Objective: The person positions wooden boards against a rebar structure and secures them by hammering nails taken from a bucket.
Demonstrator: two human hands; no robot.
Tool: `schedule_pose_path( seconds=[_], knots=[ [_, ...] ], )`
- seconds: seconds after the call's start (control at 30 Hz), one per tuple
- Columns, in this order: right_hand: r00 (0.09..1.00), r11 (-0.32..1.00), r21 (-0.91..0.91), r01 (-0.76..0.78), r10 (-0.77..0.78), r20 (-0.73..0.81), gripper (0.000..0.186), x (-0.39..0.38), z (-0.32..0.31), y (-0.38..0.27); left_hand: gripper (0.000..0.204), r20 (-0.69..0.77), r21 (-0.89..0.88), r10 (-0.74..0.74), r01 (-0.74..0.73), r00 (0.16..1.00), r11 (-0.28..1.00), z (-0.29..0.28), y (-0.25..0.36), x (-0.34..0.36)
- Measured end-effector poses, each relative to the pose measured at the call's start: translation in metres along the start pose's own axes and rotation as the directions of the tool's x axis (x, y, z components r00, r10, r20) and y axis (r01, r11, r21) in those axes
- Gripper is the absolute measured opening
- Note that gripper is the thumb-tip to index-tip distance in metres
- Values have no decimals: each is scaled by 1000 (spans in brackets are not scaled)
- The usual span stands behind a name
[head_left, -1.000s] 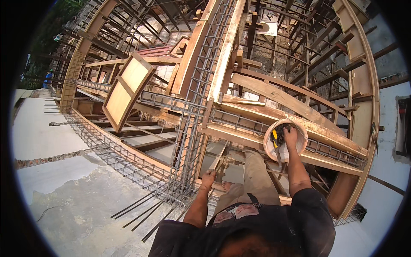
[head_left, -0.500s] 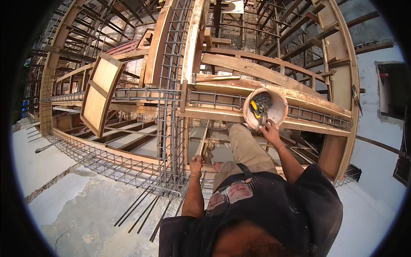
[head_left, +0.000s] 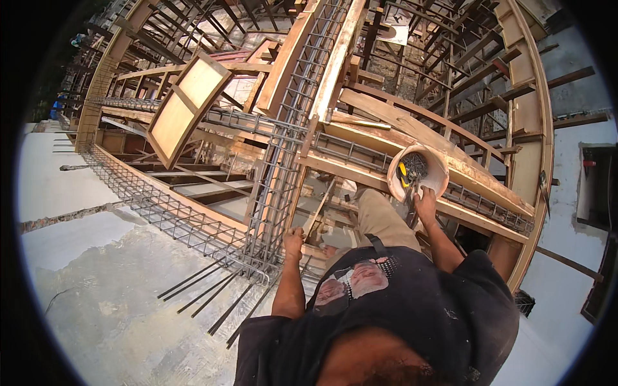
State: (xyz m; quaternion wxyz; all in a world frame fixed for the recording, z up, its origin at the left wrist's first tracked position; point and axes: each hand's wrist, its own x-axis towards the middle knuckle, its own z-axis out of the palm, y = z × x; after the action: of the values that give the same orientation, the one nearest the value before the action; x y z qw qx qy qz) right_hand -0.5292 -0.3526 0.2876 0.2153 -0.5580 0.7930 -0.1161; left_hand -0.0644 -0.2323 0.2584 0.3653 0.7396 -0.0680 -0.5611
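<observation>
My right hand (head_left: 425,202) grips a metal tool (head_left: 411,190) at the near rim of a pale round bucket (head_left: 444,164). Inside lie small dark metal pieces (head_left: 417,164), probably nails, and a yellow-and-black handled tool (head_left: 402,174). The bucket rests on timber formwork (head_left: 476,177) holding a rebar cage. My left hand (head_left: 293,239) is closed near the end of a narrow wooden strip (head_left: 318,212), beside the upright-running rebar cage (head_left: 270,193); what exactly it grips is unclear. My trousered leg (head_left: 376,215) extends below the bucket.
A framed plywood panel (head_left: 187,112) leans over beams at left. A rebar cage (head_left: 167,212) with protruding bars borders the concrete slab (head_left: 96,283) at lower left. Timber frames and props fill the upper view. A white wall (head_left: 573,193) with an opening stands at right.
My right hand has shifted from inside the bucket to its near rim, onto the tool there. The view has swung about; my left hand stays closed near the wooden strip.
</observation>
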Motion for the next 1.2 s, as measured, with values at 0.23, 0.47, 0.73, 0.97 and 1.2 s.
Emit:
schedule_pose_path(
  seconds=[0.23, 0.47, 0.73, 0.97, 1.2],
  knots=[
    [905, 951, 310, 10, -141, 401, 35, -34, -29, -25, 19, -7, 58, 39, -39, 999, 998, -39, -56, -59],
    [726, 992, -109, -69, 124, 676, 41, -64, -59, 21, 21, -73, 271, -63, 80, 995, 959, -57, -104, -204],
    [554, 994, 0, -111, 62, 830, 42, -58, -114, -46, 21, -40, -8, -154, 154, 987, 988, -60, -133, -246],
    [649, 1000, 1, 31, -21, 760, 41, -37, -101, -92, 22, -80, -140, -165, 153, 983, 978, -45, -141, -244],
    [653, 997, -5, 78, -47, 756, 41, -27, -99, -102, 23, -86, -199, -157, 137, 984, 970, -35, -136, -239]
  ],
)
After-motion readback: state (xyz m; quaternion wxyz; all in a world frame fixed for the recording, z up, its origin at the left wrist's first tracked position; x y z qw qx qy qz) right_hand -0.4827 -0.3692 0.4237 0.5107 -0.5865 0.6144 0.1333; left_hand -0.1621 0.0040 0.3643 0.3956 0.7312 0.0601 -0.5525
